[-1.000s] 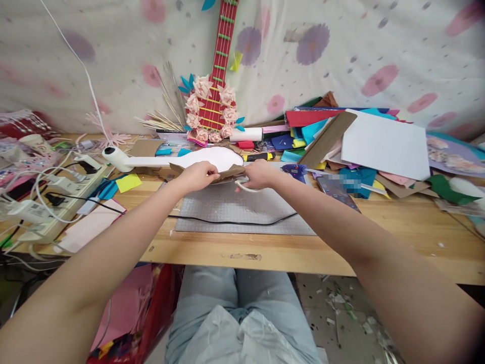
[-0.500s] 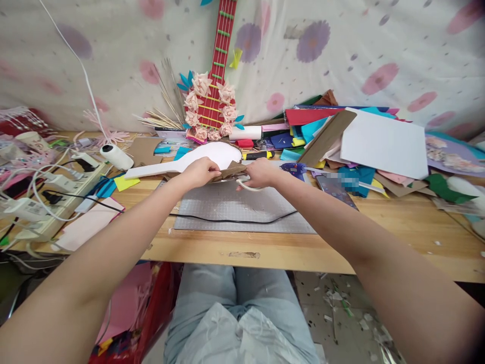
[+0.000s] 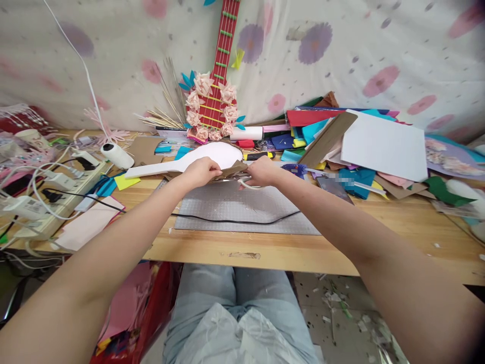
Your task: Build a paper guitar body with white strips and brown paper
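Note:
With fingers pinched, my left hand (image 3: 203, 171) holds the edge of a piece of brown cardboard (image 3: 235, 168). White-handled scissors (image 3: 250, 186) are gripped in my right hand (image 3: 262, 172), their blades at the cardboard and mostly hidden by it. Just behind lies a white instrument-shaped cutout (image 3: 212, 153), its long neck pointing left; how it joins the cardboard is hard to see. Below both hands is a grey cutting mat (image 3: 242, 205), crossed by a black cable (image 3: 227, 220).
A red paper guitar with pink flowers (image 3: 212, 106) leans at the back. A blue glue gun (image 3: 293, 169) and a yellow-black cutter (image 3: 259, 155) lie near my right hand. Power strips (image 3: 56, 212) and cables crowd the left; paper and a white board (image 3: 383, 146) pile up right.
Both hands keep nearly the same place. The scissors and the cardboard edge have shifted slightly, and the view has moved a little.

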`<state>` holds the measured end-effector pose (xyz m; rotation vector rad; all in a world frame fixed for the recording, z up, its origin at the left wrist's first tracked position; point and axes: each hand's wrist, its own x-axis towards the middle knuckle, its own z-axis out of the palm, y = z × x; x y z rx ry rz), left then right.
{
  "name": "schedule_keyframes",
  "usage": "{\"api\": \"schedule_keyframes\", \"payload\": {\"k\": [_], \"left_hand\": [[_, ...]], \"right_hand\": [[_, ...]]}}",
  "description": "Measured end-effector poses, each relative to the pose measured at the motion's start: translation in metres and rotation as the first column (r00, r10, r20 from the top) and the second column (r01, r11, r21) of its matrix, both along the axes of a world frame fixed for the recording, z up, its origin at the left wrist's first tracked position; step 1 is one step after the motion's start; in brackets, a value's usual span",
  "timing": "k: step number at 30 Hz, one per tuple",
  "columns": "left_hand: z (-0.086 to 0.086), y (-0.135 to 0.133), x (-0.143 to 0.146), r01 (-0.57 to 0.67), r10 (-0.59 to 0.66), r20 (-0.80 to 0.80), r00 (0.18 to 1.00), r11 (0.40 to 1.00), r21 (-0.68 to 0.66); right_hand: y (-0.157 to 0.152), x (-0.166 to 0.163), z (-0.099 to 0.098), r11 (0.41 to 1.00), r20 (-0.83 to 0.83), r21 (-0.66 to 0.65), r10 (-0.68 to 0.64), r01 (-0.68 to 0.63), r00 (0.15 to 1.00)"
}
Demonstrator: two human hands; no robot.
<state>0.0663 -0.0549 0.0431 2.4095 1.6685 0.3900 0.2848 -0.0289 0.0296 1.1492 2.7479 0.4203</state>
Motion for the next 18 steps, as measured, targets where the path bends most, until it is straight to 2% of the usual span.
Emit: {"api": "schedule_keyframes", "payload": {"k": [3, 8, 13, 18], "left_hand": [[0.0, 0.001, 0.003, 0.012, -0.013, -0.008, 1.0, 1.0, -0.017], [0.004, 0.001, 0.014, 0.025, -0.026, -0.018, 0.999, 0.998, -0.056], [0.005, 0.002, 0.027, 0.022, -0.023, -0.01, 1.0, 0.997, -0.068], [0.005, 0.003, 0.028, 0.004, -0.004, -0.001, 1.0, 0.997, -0.071]], "right_hand": [[0.0, 0.003, 0.0, 1.0, -0.003, 0.004, -0.003, 0.003, 1.0], [-0.003, 0.005, -0.003, 0.997, -0.008, -0.059, -0.044, 0.044, 0.999], [-0.003, 0.001, -0.01, 0.998, -0.138, -0.051, 0.024, -0.031, 0.99], [-0.002, -0.004, -0.009, 0.998, -0.168, -0.045, 0.04, -0.048, 0.985]]}}
